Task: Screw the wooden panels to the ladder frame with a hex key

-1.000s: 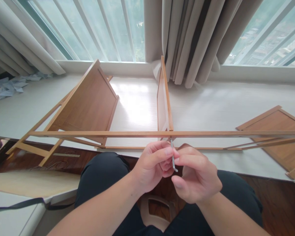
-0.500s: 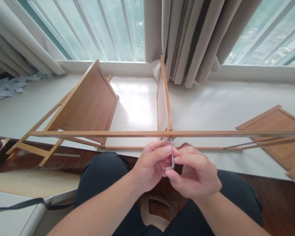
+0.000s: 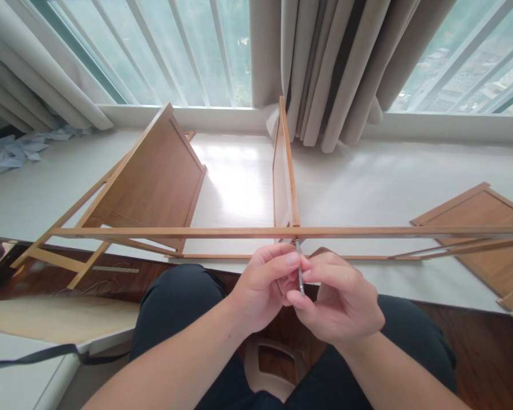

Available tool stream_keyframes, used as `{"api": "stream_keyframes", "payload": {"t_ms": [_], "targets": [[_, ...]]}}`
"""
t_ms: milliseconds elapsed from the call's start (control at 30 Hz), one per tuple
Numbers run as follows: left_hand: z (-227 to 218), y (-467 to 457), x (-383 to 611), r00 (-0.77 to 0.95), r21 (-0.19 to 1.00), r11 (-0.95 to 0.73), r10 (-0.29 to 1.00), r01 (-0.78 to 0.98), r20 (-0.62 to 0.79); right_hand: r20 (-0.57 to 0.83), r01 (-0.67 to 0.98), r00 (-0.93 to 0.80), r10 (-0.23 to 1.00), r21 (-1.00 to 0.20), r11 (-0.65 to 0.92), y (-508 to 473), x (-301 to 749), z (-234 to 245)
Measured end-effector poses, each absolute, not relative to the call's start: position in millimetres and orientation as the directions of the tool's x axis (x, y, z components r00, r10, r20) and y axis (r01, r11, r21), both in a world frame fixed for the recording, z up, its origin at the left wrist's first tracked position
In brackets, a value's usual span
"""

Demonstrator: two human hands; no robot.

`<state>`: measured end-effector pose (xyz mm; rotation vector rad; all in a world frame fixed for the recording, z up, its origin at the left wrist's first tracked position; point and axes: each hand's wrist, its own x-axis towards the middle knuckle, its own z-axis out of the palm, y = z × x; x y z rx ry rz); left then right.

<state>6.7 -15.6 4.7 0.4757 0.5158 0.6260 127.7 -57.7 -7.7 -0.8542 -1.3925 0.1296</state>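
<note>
A thin metal hex key (image 3: pixel 300 274) points up to the front face of a long wooden rail (image 3: pixel 222 233), its tip meeting the rail at a screw spot below an upright wooden panel (image 3: pixel 286 171). My left hand (image 3: pixel 263 285) pinches the key's upper shaft between thumb and fingers. Around the lower end, the thumb and fingers of my right hand (image 3: pixel 340 296) are closed on the same key. The key's short bent arm is hardly visible from here. Behind the rail, the panel stands edge-on to me.
A larger wooden shelf panel (image 3: pixel 149 171) leans at the left, joined to the frame. Another panel (image 3: pixel 487 245) lies at the right. Torn white paper (image 3: pixel 15 154) is at the far left. Grey curtains (image 3: pixel 325 68) hang behind. A stool (image 3: pixel 299 364) shows between my knees.
The hex key has turned about its shaft: its short arm, which pointed left, now hardly shows. My right thumb and fingers have shifted slightly with it. The wooden frame has stayed still.
</note>
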Motion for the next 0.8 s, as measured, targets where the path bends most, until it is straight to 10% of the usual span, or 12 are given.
{"api": "stream_keyframes", "payload": {"t_ms": [800], "targets": [[6.1,-14.0,7.9,0.717,0.55,0.721,0.636,-0.421,-0.285,0.779,0.307,0.172,0.603,-0.624,0.719,-60.4,131.3,-2.2]]}}
